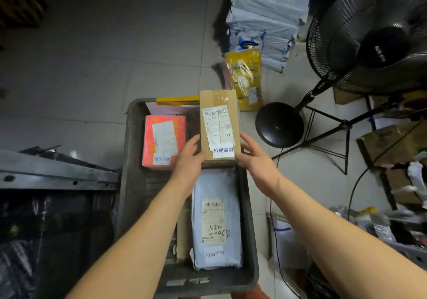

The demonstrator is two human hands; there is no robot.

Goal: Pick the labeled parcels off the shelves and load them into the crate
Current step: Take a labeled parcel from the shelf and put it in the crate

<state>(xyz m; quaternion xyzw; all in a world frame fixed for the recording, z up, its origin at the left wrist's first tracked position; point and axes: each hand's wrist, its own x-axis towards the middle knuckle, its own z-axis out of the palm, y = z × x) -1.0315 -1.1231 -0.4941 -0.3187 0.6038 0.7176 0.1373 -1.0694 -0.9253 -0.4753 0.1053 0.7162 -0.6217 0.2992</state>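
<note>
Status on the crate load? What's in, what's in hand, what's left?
Done: the crate already holds a red parcel, a grey mailer and a flat yellow-edged parcel at the far end.
In hand: left hand and right hand hold a labeled cardboard box over the crate, not yet set down.
Left: placing it; shelves aren't visible, so remaining count unknown.

black fan (379, 44) right | fan base (279, 124) on tiled floor (92, 68)

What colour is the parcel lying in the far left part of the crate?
The soft-wrapped parcel is bright red-orange with a white label, seen in the head view inside the dark grey plastic crate.
</note>
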